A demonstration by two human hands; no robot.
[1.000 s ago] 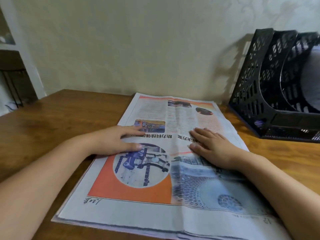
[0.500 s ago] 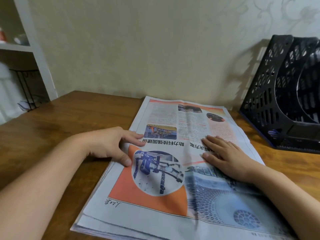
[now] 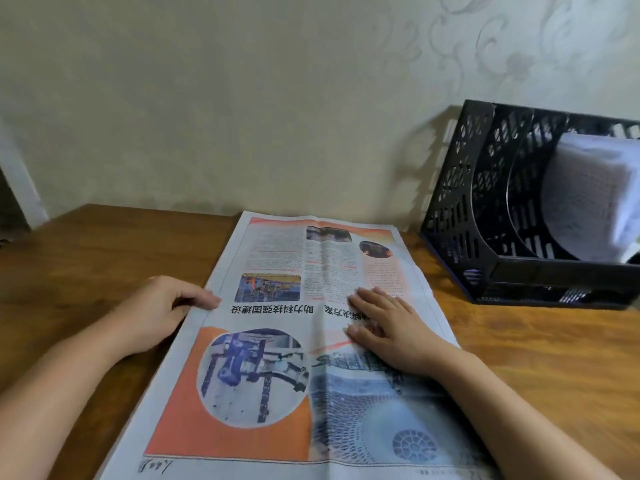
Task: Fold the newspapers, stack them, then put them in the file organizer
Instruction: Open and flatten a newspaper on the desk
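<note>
A colour-printed newspaper (image 3: 277, 341) lies flat on the wooden table, its text upside down to me. My left hand (image 3: 156, 310) is at the paper's left edge, thumb on top of the sheet and fingers curled at or under the edge, pinching it. My right hand (image 3: 388, 327) rests palm down on the right half of the page, fingers spread and flat. The black perforated file organizer (image 3: 485, 216) stands at the back right, apart from the newspaper, and holds a pale folded paper (image 3: 588, 192) in a rear slot.
The wooden table (image 3: 86, 271) runs left and right of the newspaper and meets a patterned wall at the back. A white shelf post (image 3: 20, 188) shows at the far left edge.
My left hand has slid left off the page to its left edge and now pinches it. My right hand stays flat on the page. The view has shifted, showing more of the organizer.
</note>
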